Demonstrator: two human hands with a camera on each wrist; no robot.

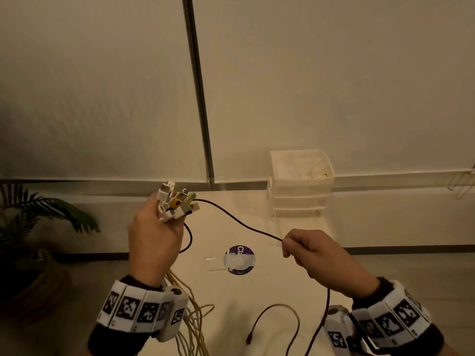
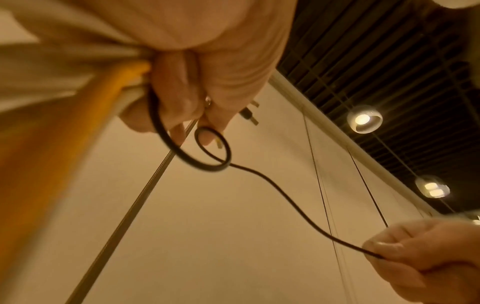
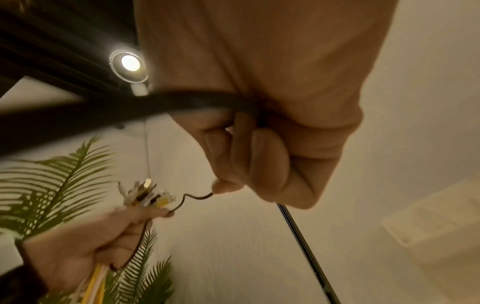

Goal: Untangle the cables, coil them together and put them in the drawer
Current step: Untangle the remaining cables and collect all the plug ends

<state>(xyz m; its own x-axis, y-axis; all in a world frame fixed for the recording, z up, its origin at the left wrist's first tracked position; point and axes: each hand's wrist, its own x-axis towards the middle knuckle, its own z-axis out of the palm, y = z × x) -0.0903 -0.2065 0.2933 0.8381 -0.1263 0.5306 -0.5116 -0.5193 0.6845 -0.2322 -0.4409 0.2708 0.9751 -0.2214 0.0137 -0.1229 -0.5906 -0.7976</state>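
My left hand point(image 1: 156, 240) is raised above the table and grips a bundle of white and yellow cables point(image 1: 191, 314), their USB plugs point(image 1: 177, 201) sticking up out of the fist. A thin black cable point(image 1: 236, 219) runs from that bundle across to my right hand point(image 1: 308, 253), which pinches it and lets the rest hang down to a loose end point(image 1: 277, 319) on the table. In the left wrist view the black cable point(image 2: 272, 185) makes a small loop below my left hand point(image 2: 197, 82). The right wrist view shows my right hand point(image 3: 259, 154) curled round the black cable point(image 3: 197, 197).
A white stack of drawers point(image 1: 300, 186) stands at the back right of the white table point(image 1: 257, 291). A round purple sticker with tape point(image 1: 240, 259) lies mid-table. A potted palm point(image 1: 38, 227) stands on the left and a metal pole point(image 1: 199, 98) rises behind the table.
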